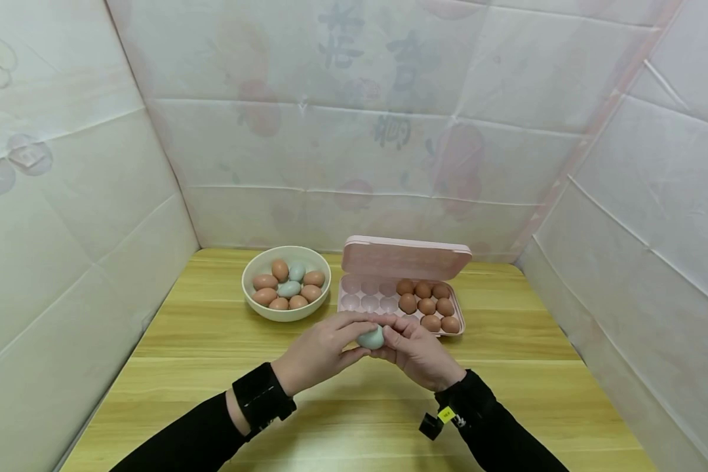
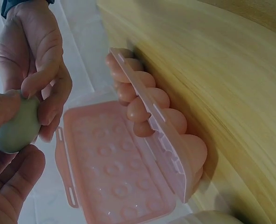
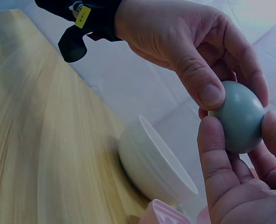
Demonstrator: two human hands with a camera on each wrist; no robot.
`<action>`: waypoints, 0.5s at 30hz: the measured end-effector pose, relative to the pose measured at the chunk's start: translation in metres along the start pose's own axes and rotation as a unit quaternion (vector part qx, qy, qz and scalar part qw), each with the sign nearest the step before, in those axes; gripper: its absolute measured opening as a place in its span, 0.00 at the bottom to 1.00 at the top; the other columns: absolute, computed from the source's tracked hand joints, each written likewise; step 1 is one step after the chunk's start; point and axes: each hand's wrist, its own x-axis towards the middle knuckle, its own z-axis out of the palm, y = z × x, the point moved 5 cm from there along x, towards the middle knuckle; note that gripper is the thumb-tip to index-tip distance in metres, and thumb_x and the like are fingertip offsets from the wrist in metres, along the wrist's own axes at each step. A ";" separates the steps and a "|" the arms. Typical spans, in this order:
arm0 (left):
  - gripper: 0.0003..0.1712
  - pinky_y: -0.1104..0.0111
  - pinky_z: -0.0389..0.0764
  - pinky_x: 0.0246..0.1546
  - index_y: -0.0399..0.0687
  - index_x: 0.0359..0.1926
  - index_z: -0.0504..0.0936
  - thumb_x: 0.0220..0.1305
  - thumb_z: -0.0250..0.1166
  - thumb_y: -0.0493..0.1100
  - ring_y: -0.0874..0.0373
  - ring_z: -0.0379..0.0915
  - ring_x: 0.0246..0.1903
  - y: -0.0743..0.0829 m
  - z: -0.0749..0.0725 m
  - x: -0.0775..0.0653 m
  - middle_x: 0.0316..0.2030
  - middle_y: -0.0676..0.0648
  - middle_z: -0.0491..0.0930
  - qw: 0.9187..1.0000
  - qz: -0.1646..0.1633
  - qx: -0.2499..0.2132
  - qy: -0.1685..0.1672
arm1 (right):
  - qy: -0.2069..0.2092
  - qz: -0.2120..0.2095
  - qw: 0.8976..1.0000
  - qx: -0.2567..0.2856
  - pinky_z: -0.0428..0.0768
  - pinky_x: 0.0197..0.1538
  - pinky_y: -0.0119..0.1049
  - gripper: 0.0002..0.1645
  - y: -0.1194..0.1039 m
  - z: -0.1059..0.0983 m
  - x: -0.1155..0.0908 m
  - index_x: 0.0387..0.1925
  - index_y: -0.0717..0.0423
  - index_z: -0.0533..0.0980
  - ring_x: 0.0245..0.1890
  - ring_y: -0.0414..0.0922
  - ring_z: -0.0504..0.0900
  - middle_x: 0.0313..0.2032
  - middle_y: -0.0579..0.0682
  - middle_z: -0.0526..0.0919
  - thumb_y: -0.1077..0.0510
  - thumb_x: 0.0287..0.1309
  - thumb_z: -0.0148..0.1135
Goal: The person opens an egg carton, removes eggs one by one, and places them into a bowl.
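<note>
Pale blue-green egg [image 1: 370, 338] was at lower centre of the head frame, up off the table, between the left hand [image 1: 324, 351] and right hand [image 1: 423, 354]. Rest, largest to smallest:

- Pale sheets [image 1: 342, 160]: creased, faint print, filled the left, top and right of the frame.
- Table [image 1: 171, 367]: yellowish wood grain, spanned the lower half.
- Black sleeves [image 1: 177, 432]: came in from the bottom edge, lower left and lower right.
- Pink carton [image 1: 406, 259]: right of centre, lid open and tilted up at its far side. Eight brown eggs [image 1: 427, 307] showed at its right; cups at its left were bare. Hands covered part of the near edge.
- Cream bowl [image 1: 287, 315]: left of centre, just beside the carton, not touching. Held seven visible brown eggs plus two pale blue-green ones [image 1: 289, 289].
- Hands: left thumb and fingers pinched the held egg from its left; right thumb and fingers pinched it from its right. Both wrist views showed fingertips of both hands on the shell. Some right-hand fingers were behind the egg; couldn't tell their exact contact.
- Black wrist straps [image 1: 263, 396]: one per wrist.
- Yellow tag [image 1: 446, 414]: on the right strap, lower right of centre.
</note>
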 end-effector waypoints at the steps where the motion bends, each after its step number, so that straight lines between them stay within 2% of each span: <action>1: 0.25 0.73 0.86 0.55 0.44 0.54 0.87 0.56 0.84 0.38 0.57 0.86 0.53 0.000 0.000 0.000 0.55 0.48 0.86 1.000 0.001 0.001 0.000 | -0.004 -0.001 1.000 0.000 0.83 0.67 0.35 0.24 0.000 0.000 0.000 0.74 0.56 0.73 0.63 0.42 0.85 0.65 0.48 0.83 0.63 0.86 0.41; 5: 0.26 0.73 0.86 0.55 0.45 0.54 0.87 0.54 0.85 0.39 0.58 0.86 0.53 0.000 0.001 -0.001 0.54 0.48 0.86 1.000 0.005 0.007 -0.002 | -0.011 -0.003 1.000 0.002 0.83 0.67 0.36 0.25 0.002 0.000 0.000 0.75 0.57 0.71 0.63 0.42 0.85 0.66 0.48 0.83 0.63 0.86 0.41; 15: 0.27 0.72 0.87 0.54 0.43 0.54 0.86 0.54 0.85 0.40 0.57 0.86 0.52 -0.006 -0.002 -0.004 0.52 0.47 0.86 1.000 0.000 0.023 -0.010 | 0.027 0.016 0.999 -0.019 0.83 0.67 0.37 0.24 0.005 -0.004 -0.002 0.75 0.57 0.70 0.65 0.41 0.84 0.68 0.44 0.81 0.59 0.86 0.46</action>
